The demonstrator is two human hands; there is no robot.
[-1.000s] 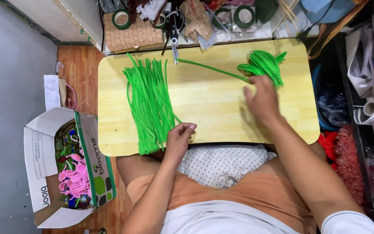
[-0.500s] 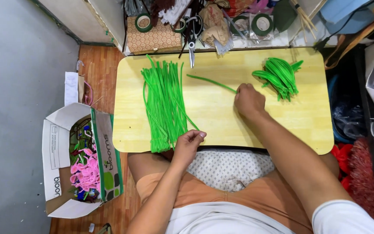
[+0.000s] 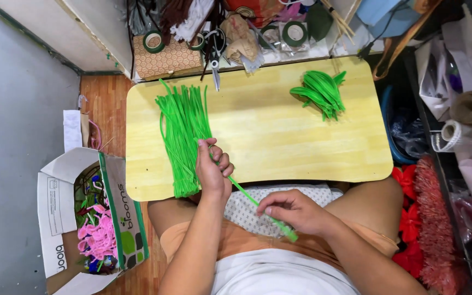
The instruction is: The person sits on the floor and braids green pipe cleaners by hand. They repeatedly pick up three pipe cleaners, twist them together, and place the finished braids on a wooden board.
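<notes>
Changed since half a second ago: the right hand (image 3: 296,210) has left the far half of the pale wooden worktop (image 3: 279,136) and now sits over the lap, and the left hand (image 3: 212,169) has risen from the near edge to the side of the long pile.

Item 1. Single long green fuzzy pipe-cleaner stem (image 3: 249,198), held by both hands. It runs on a slant from the left hand, at the near edge of the worktop, down across the patterned cushion (image 3: 279,196) to the right hand, its free end poking out just past the right fingers.

Item 2. Left hand: fingers curled closed round the upper part of the stem, just beside the long pile.

Item 3. Right hand: thumb and fingers pinched narrow on the lower part of the stem (palm turned down).

Item 4. Pile of long straight green pipe-cleaner stems (image 3: 184,136), lying lengthwise on the left part of the worktop.

Item 5. Small heap of bent green pipe-cleaner leaf shapes (image 3: 320,93), far right part of the worktop, well apart from both hands.

Item 6. Scissors with black handles (image 3: 214,60), at the far edge of the worktop, blades pointing toward the person.

Item 7. Open cardboard box (image 3: 55,207) on the floor to the left, holding pink pieces (mixed colours underneath).

Item 8. Rolls of green tape (image 3: 294,33), among the clutter beyond the worktop.
</notes>
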